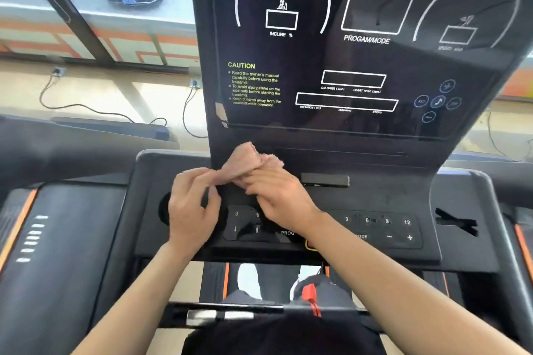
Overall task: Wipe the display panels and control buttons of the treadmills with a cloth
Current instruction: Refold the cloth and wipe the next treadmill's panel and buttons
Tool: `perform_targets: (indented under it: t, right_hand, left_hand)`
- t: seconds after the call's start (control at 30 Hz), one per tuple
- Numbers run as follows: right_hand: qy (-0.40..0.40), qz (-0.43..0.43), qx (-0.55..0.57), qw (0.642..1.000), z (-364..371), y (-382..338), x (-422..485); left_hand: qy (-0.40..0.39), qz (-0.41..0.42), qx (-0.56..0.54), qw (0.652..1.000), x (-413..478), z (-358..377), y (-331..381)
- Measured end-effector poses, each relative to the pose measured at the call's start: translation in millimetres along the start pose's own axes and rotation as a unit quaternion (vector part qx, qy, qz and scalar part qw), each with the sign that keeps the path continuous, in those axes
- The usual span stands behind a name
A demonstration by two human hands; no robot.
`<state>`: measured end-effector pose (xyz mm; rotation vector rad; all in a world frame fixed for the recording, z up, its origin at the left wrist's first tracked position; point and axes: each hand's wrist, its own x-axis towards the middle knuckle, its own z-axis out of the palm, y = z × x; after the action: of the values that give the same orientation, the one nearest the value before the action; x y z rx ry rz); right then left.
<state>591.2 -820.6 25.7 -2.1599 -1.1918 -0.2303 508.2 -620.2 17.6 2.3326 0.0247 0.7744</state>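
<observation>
Treadmill console (403, 193) — dark bar (324, 180) atop

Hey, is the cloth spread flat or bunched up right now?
Bunched up: the pink cloth is a crumpled wad held between the left hand and right hand, above the control buttons.

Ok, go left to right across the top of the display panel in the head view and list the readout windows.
INCLINE % window → PROGAM/MODE window → SPEED window.

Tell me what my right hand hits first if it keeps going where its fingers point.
The right hand would meet the pink cloth it holds, then probably the display panel; depth unclear.
</observation>
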Motion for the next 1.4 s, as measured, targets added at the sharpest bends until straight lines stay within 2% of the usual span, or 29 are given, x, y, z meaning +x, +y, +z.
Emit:
perform_targets:
  t: [0.07, 0.17, 0.27, 0.37, 0.47, 0.53, 0.7, 0.83, 1.0, 1.27, 1.4]
  right_hand:
    - [0.034, 0.042, -0.013, 0.998, -4.7, 2.3, -21.2]
    - [0.082, 0.11, -0.029, 0.99, -13.9, 2.8, -43.1]
    - [0.138, 0.197, -0.071, 0.968, -26.4, 4.8, -61.1]
    - [0.155, 0.267, -0.111, 0.945, -40.4, 8.1, -82.9]
    - [0.144, 0.314, -0.149, 0.927, -52.8, 12.7, -102.6]
    - [0.135, 0.355, -0.175, 0.908, -60.2, 15.5, -112.4]
    - [0.085, 0.492, -0.188, 0.846, -71.4, 11.6, -134.5]
    - [0.042, 0.549, -0.194, 0.812, -73.9, 13.5, -152.7]
    - [0.016, 0.533, -0.198, 0.822, -80.6, 15.9, -168.1]
    - [-0.002, 0.502, -0.185, 0.845, -95.9, 19.0, -178.8]
    - [-0.001, 0.487, -0.163, 0.858, -102.0, 19.4, -184.2]
  left_hand:
    - [-0.061, 0.085, -0.001, 0.994, 4.0, 4.3, 5.3]
    - [-0.203, 0.198, 0.012, 0.959, 17.3, 17.4, 5.1]
    - [-0.299, 0.243, 0.089, 0.918, 32.6, 26.4, -5.6]
    - [-0.35, 0.279, 0.168, 0.878, 40.4, 20.5, -18.9]
    - [-0.371, 0.28, 0.192, 0.864, 35.6, 10.1, -27.2]
    - [-0.381, 0.252, 0.187, 0.87, 26.1, 6.1, -26.0]
    - [-0.376, 0.115, 0.175, 0.902, -4.6, 17.6, 2.9]
    - [-0.368, 0.027, 0.17, 0.914, -13.9, 40.6, 28.8]
    - [-0.367, 0.014, 0.132, 0.921, -12.7, 67.9, 61.8]
    - [-0.376, 0.074, 0.118, 0.916, -6.9, 110.3, 114.0]
    - [-0.381, 0.122, 0.158, 0.903, -5.5, 128.3, 133.2]
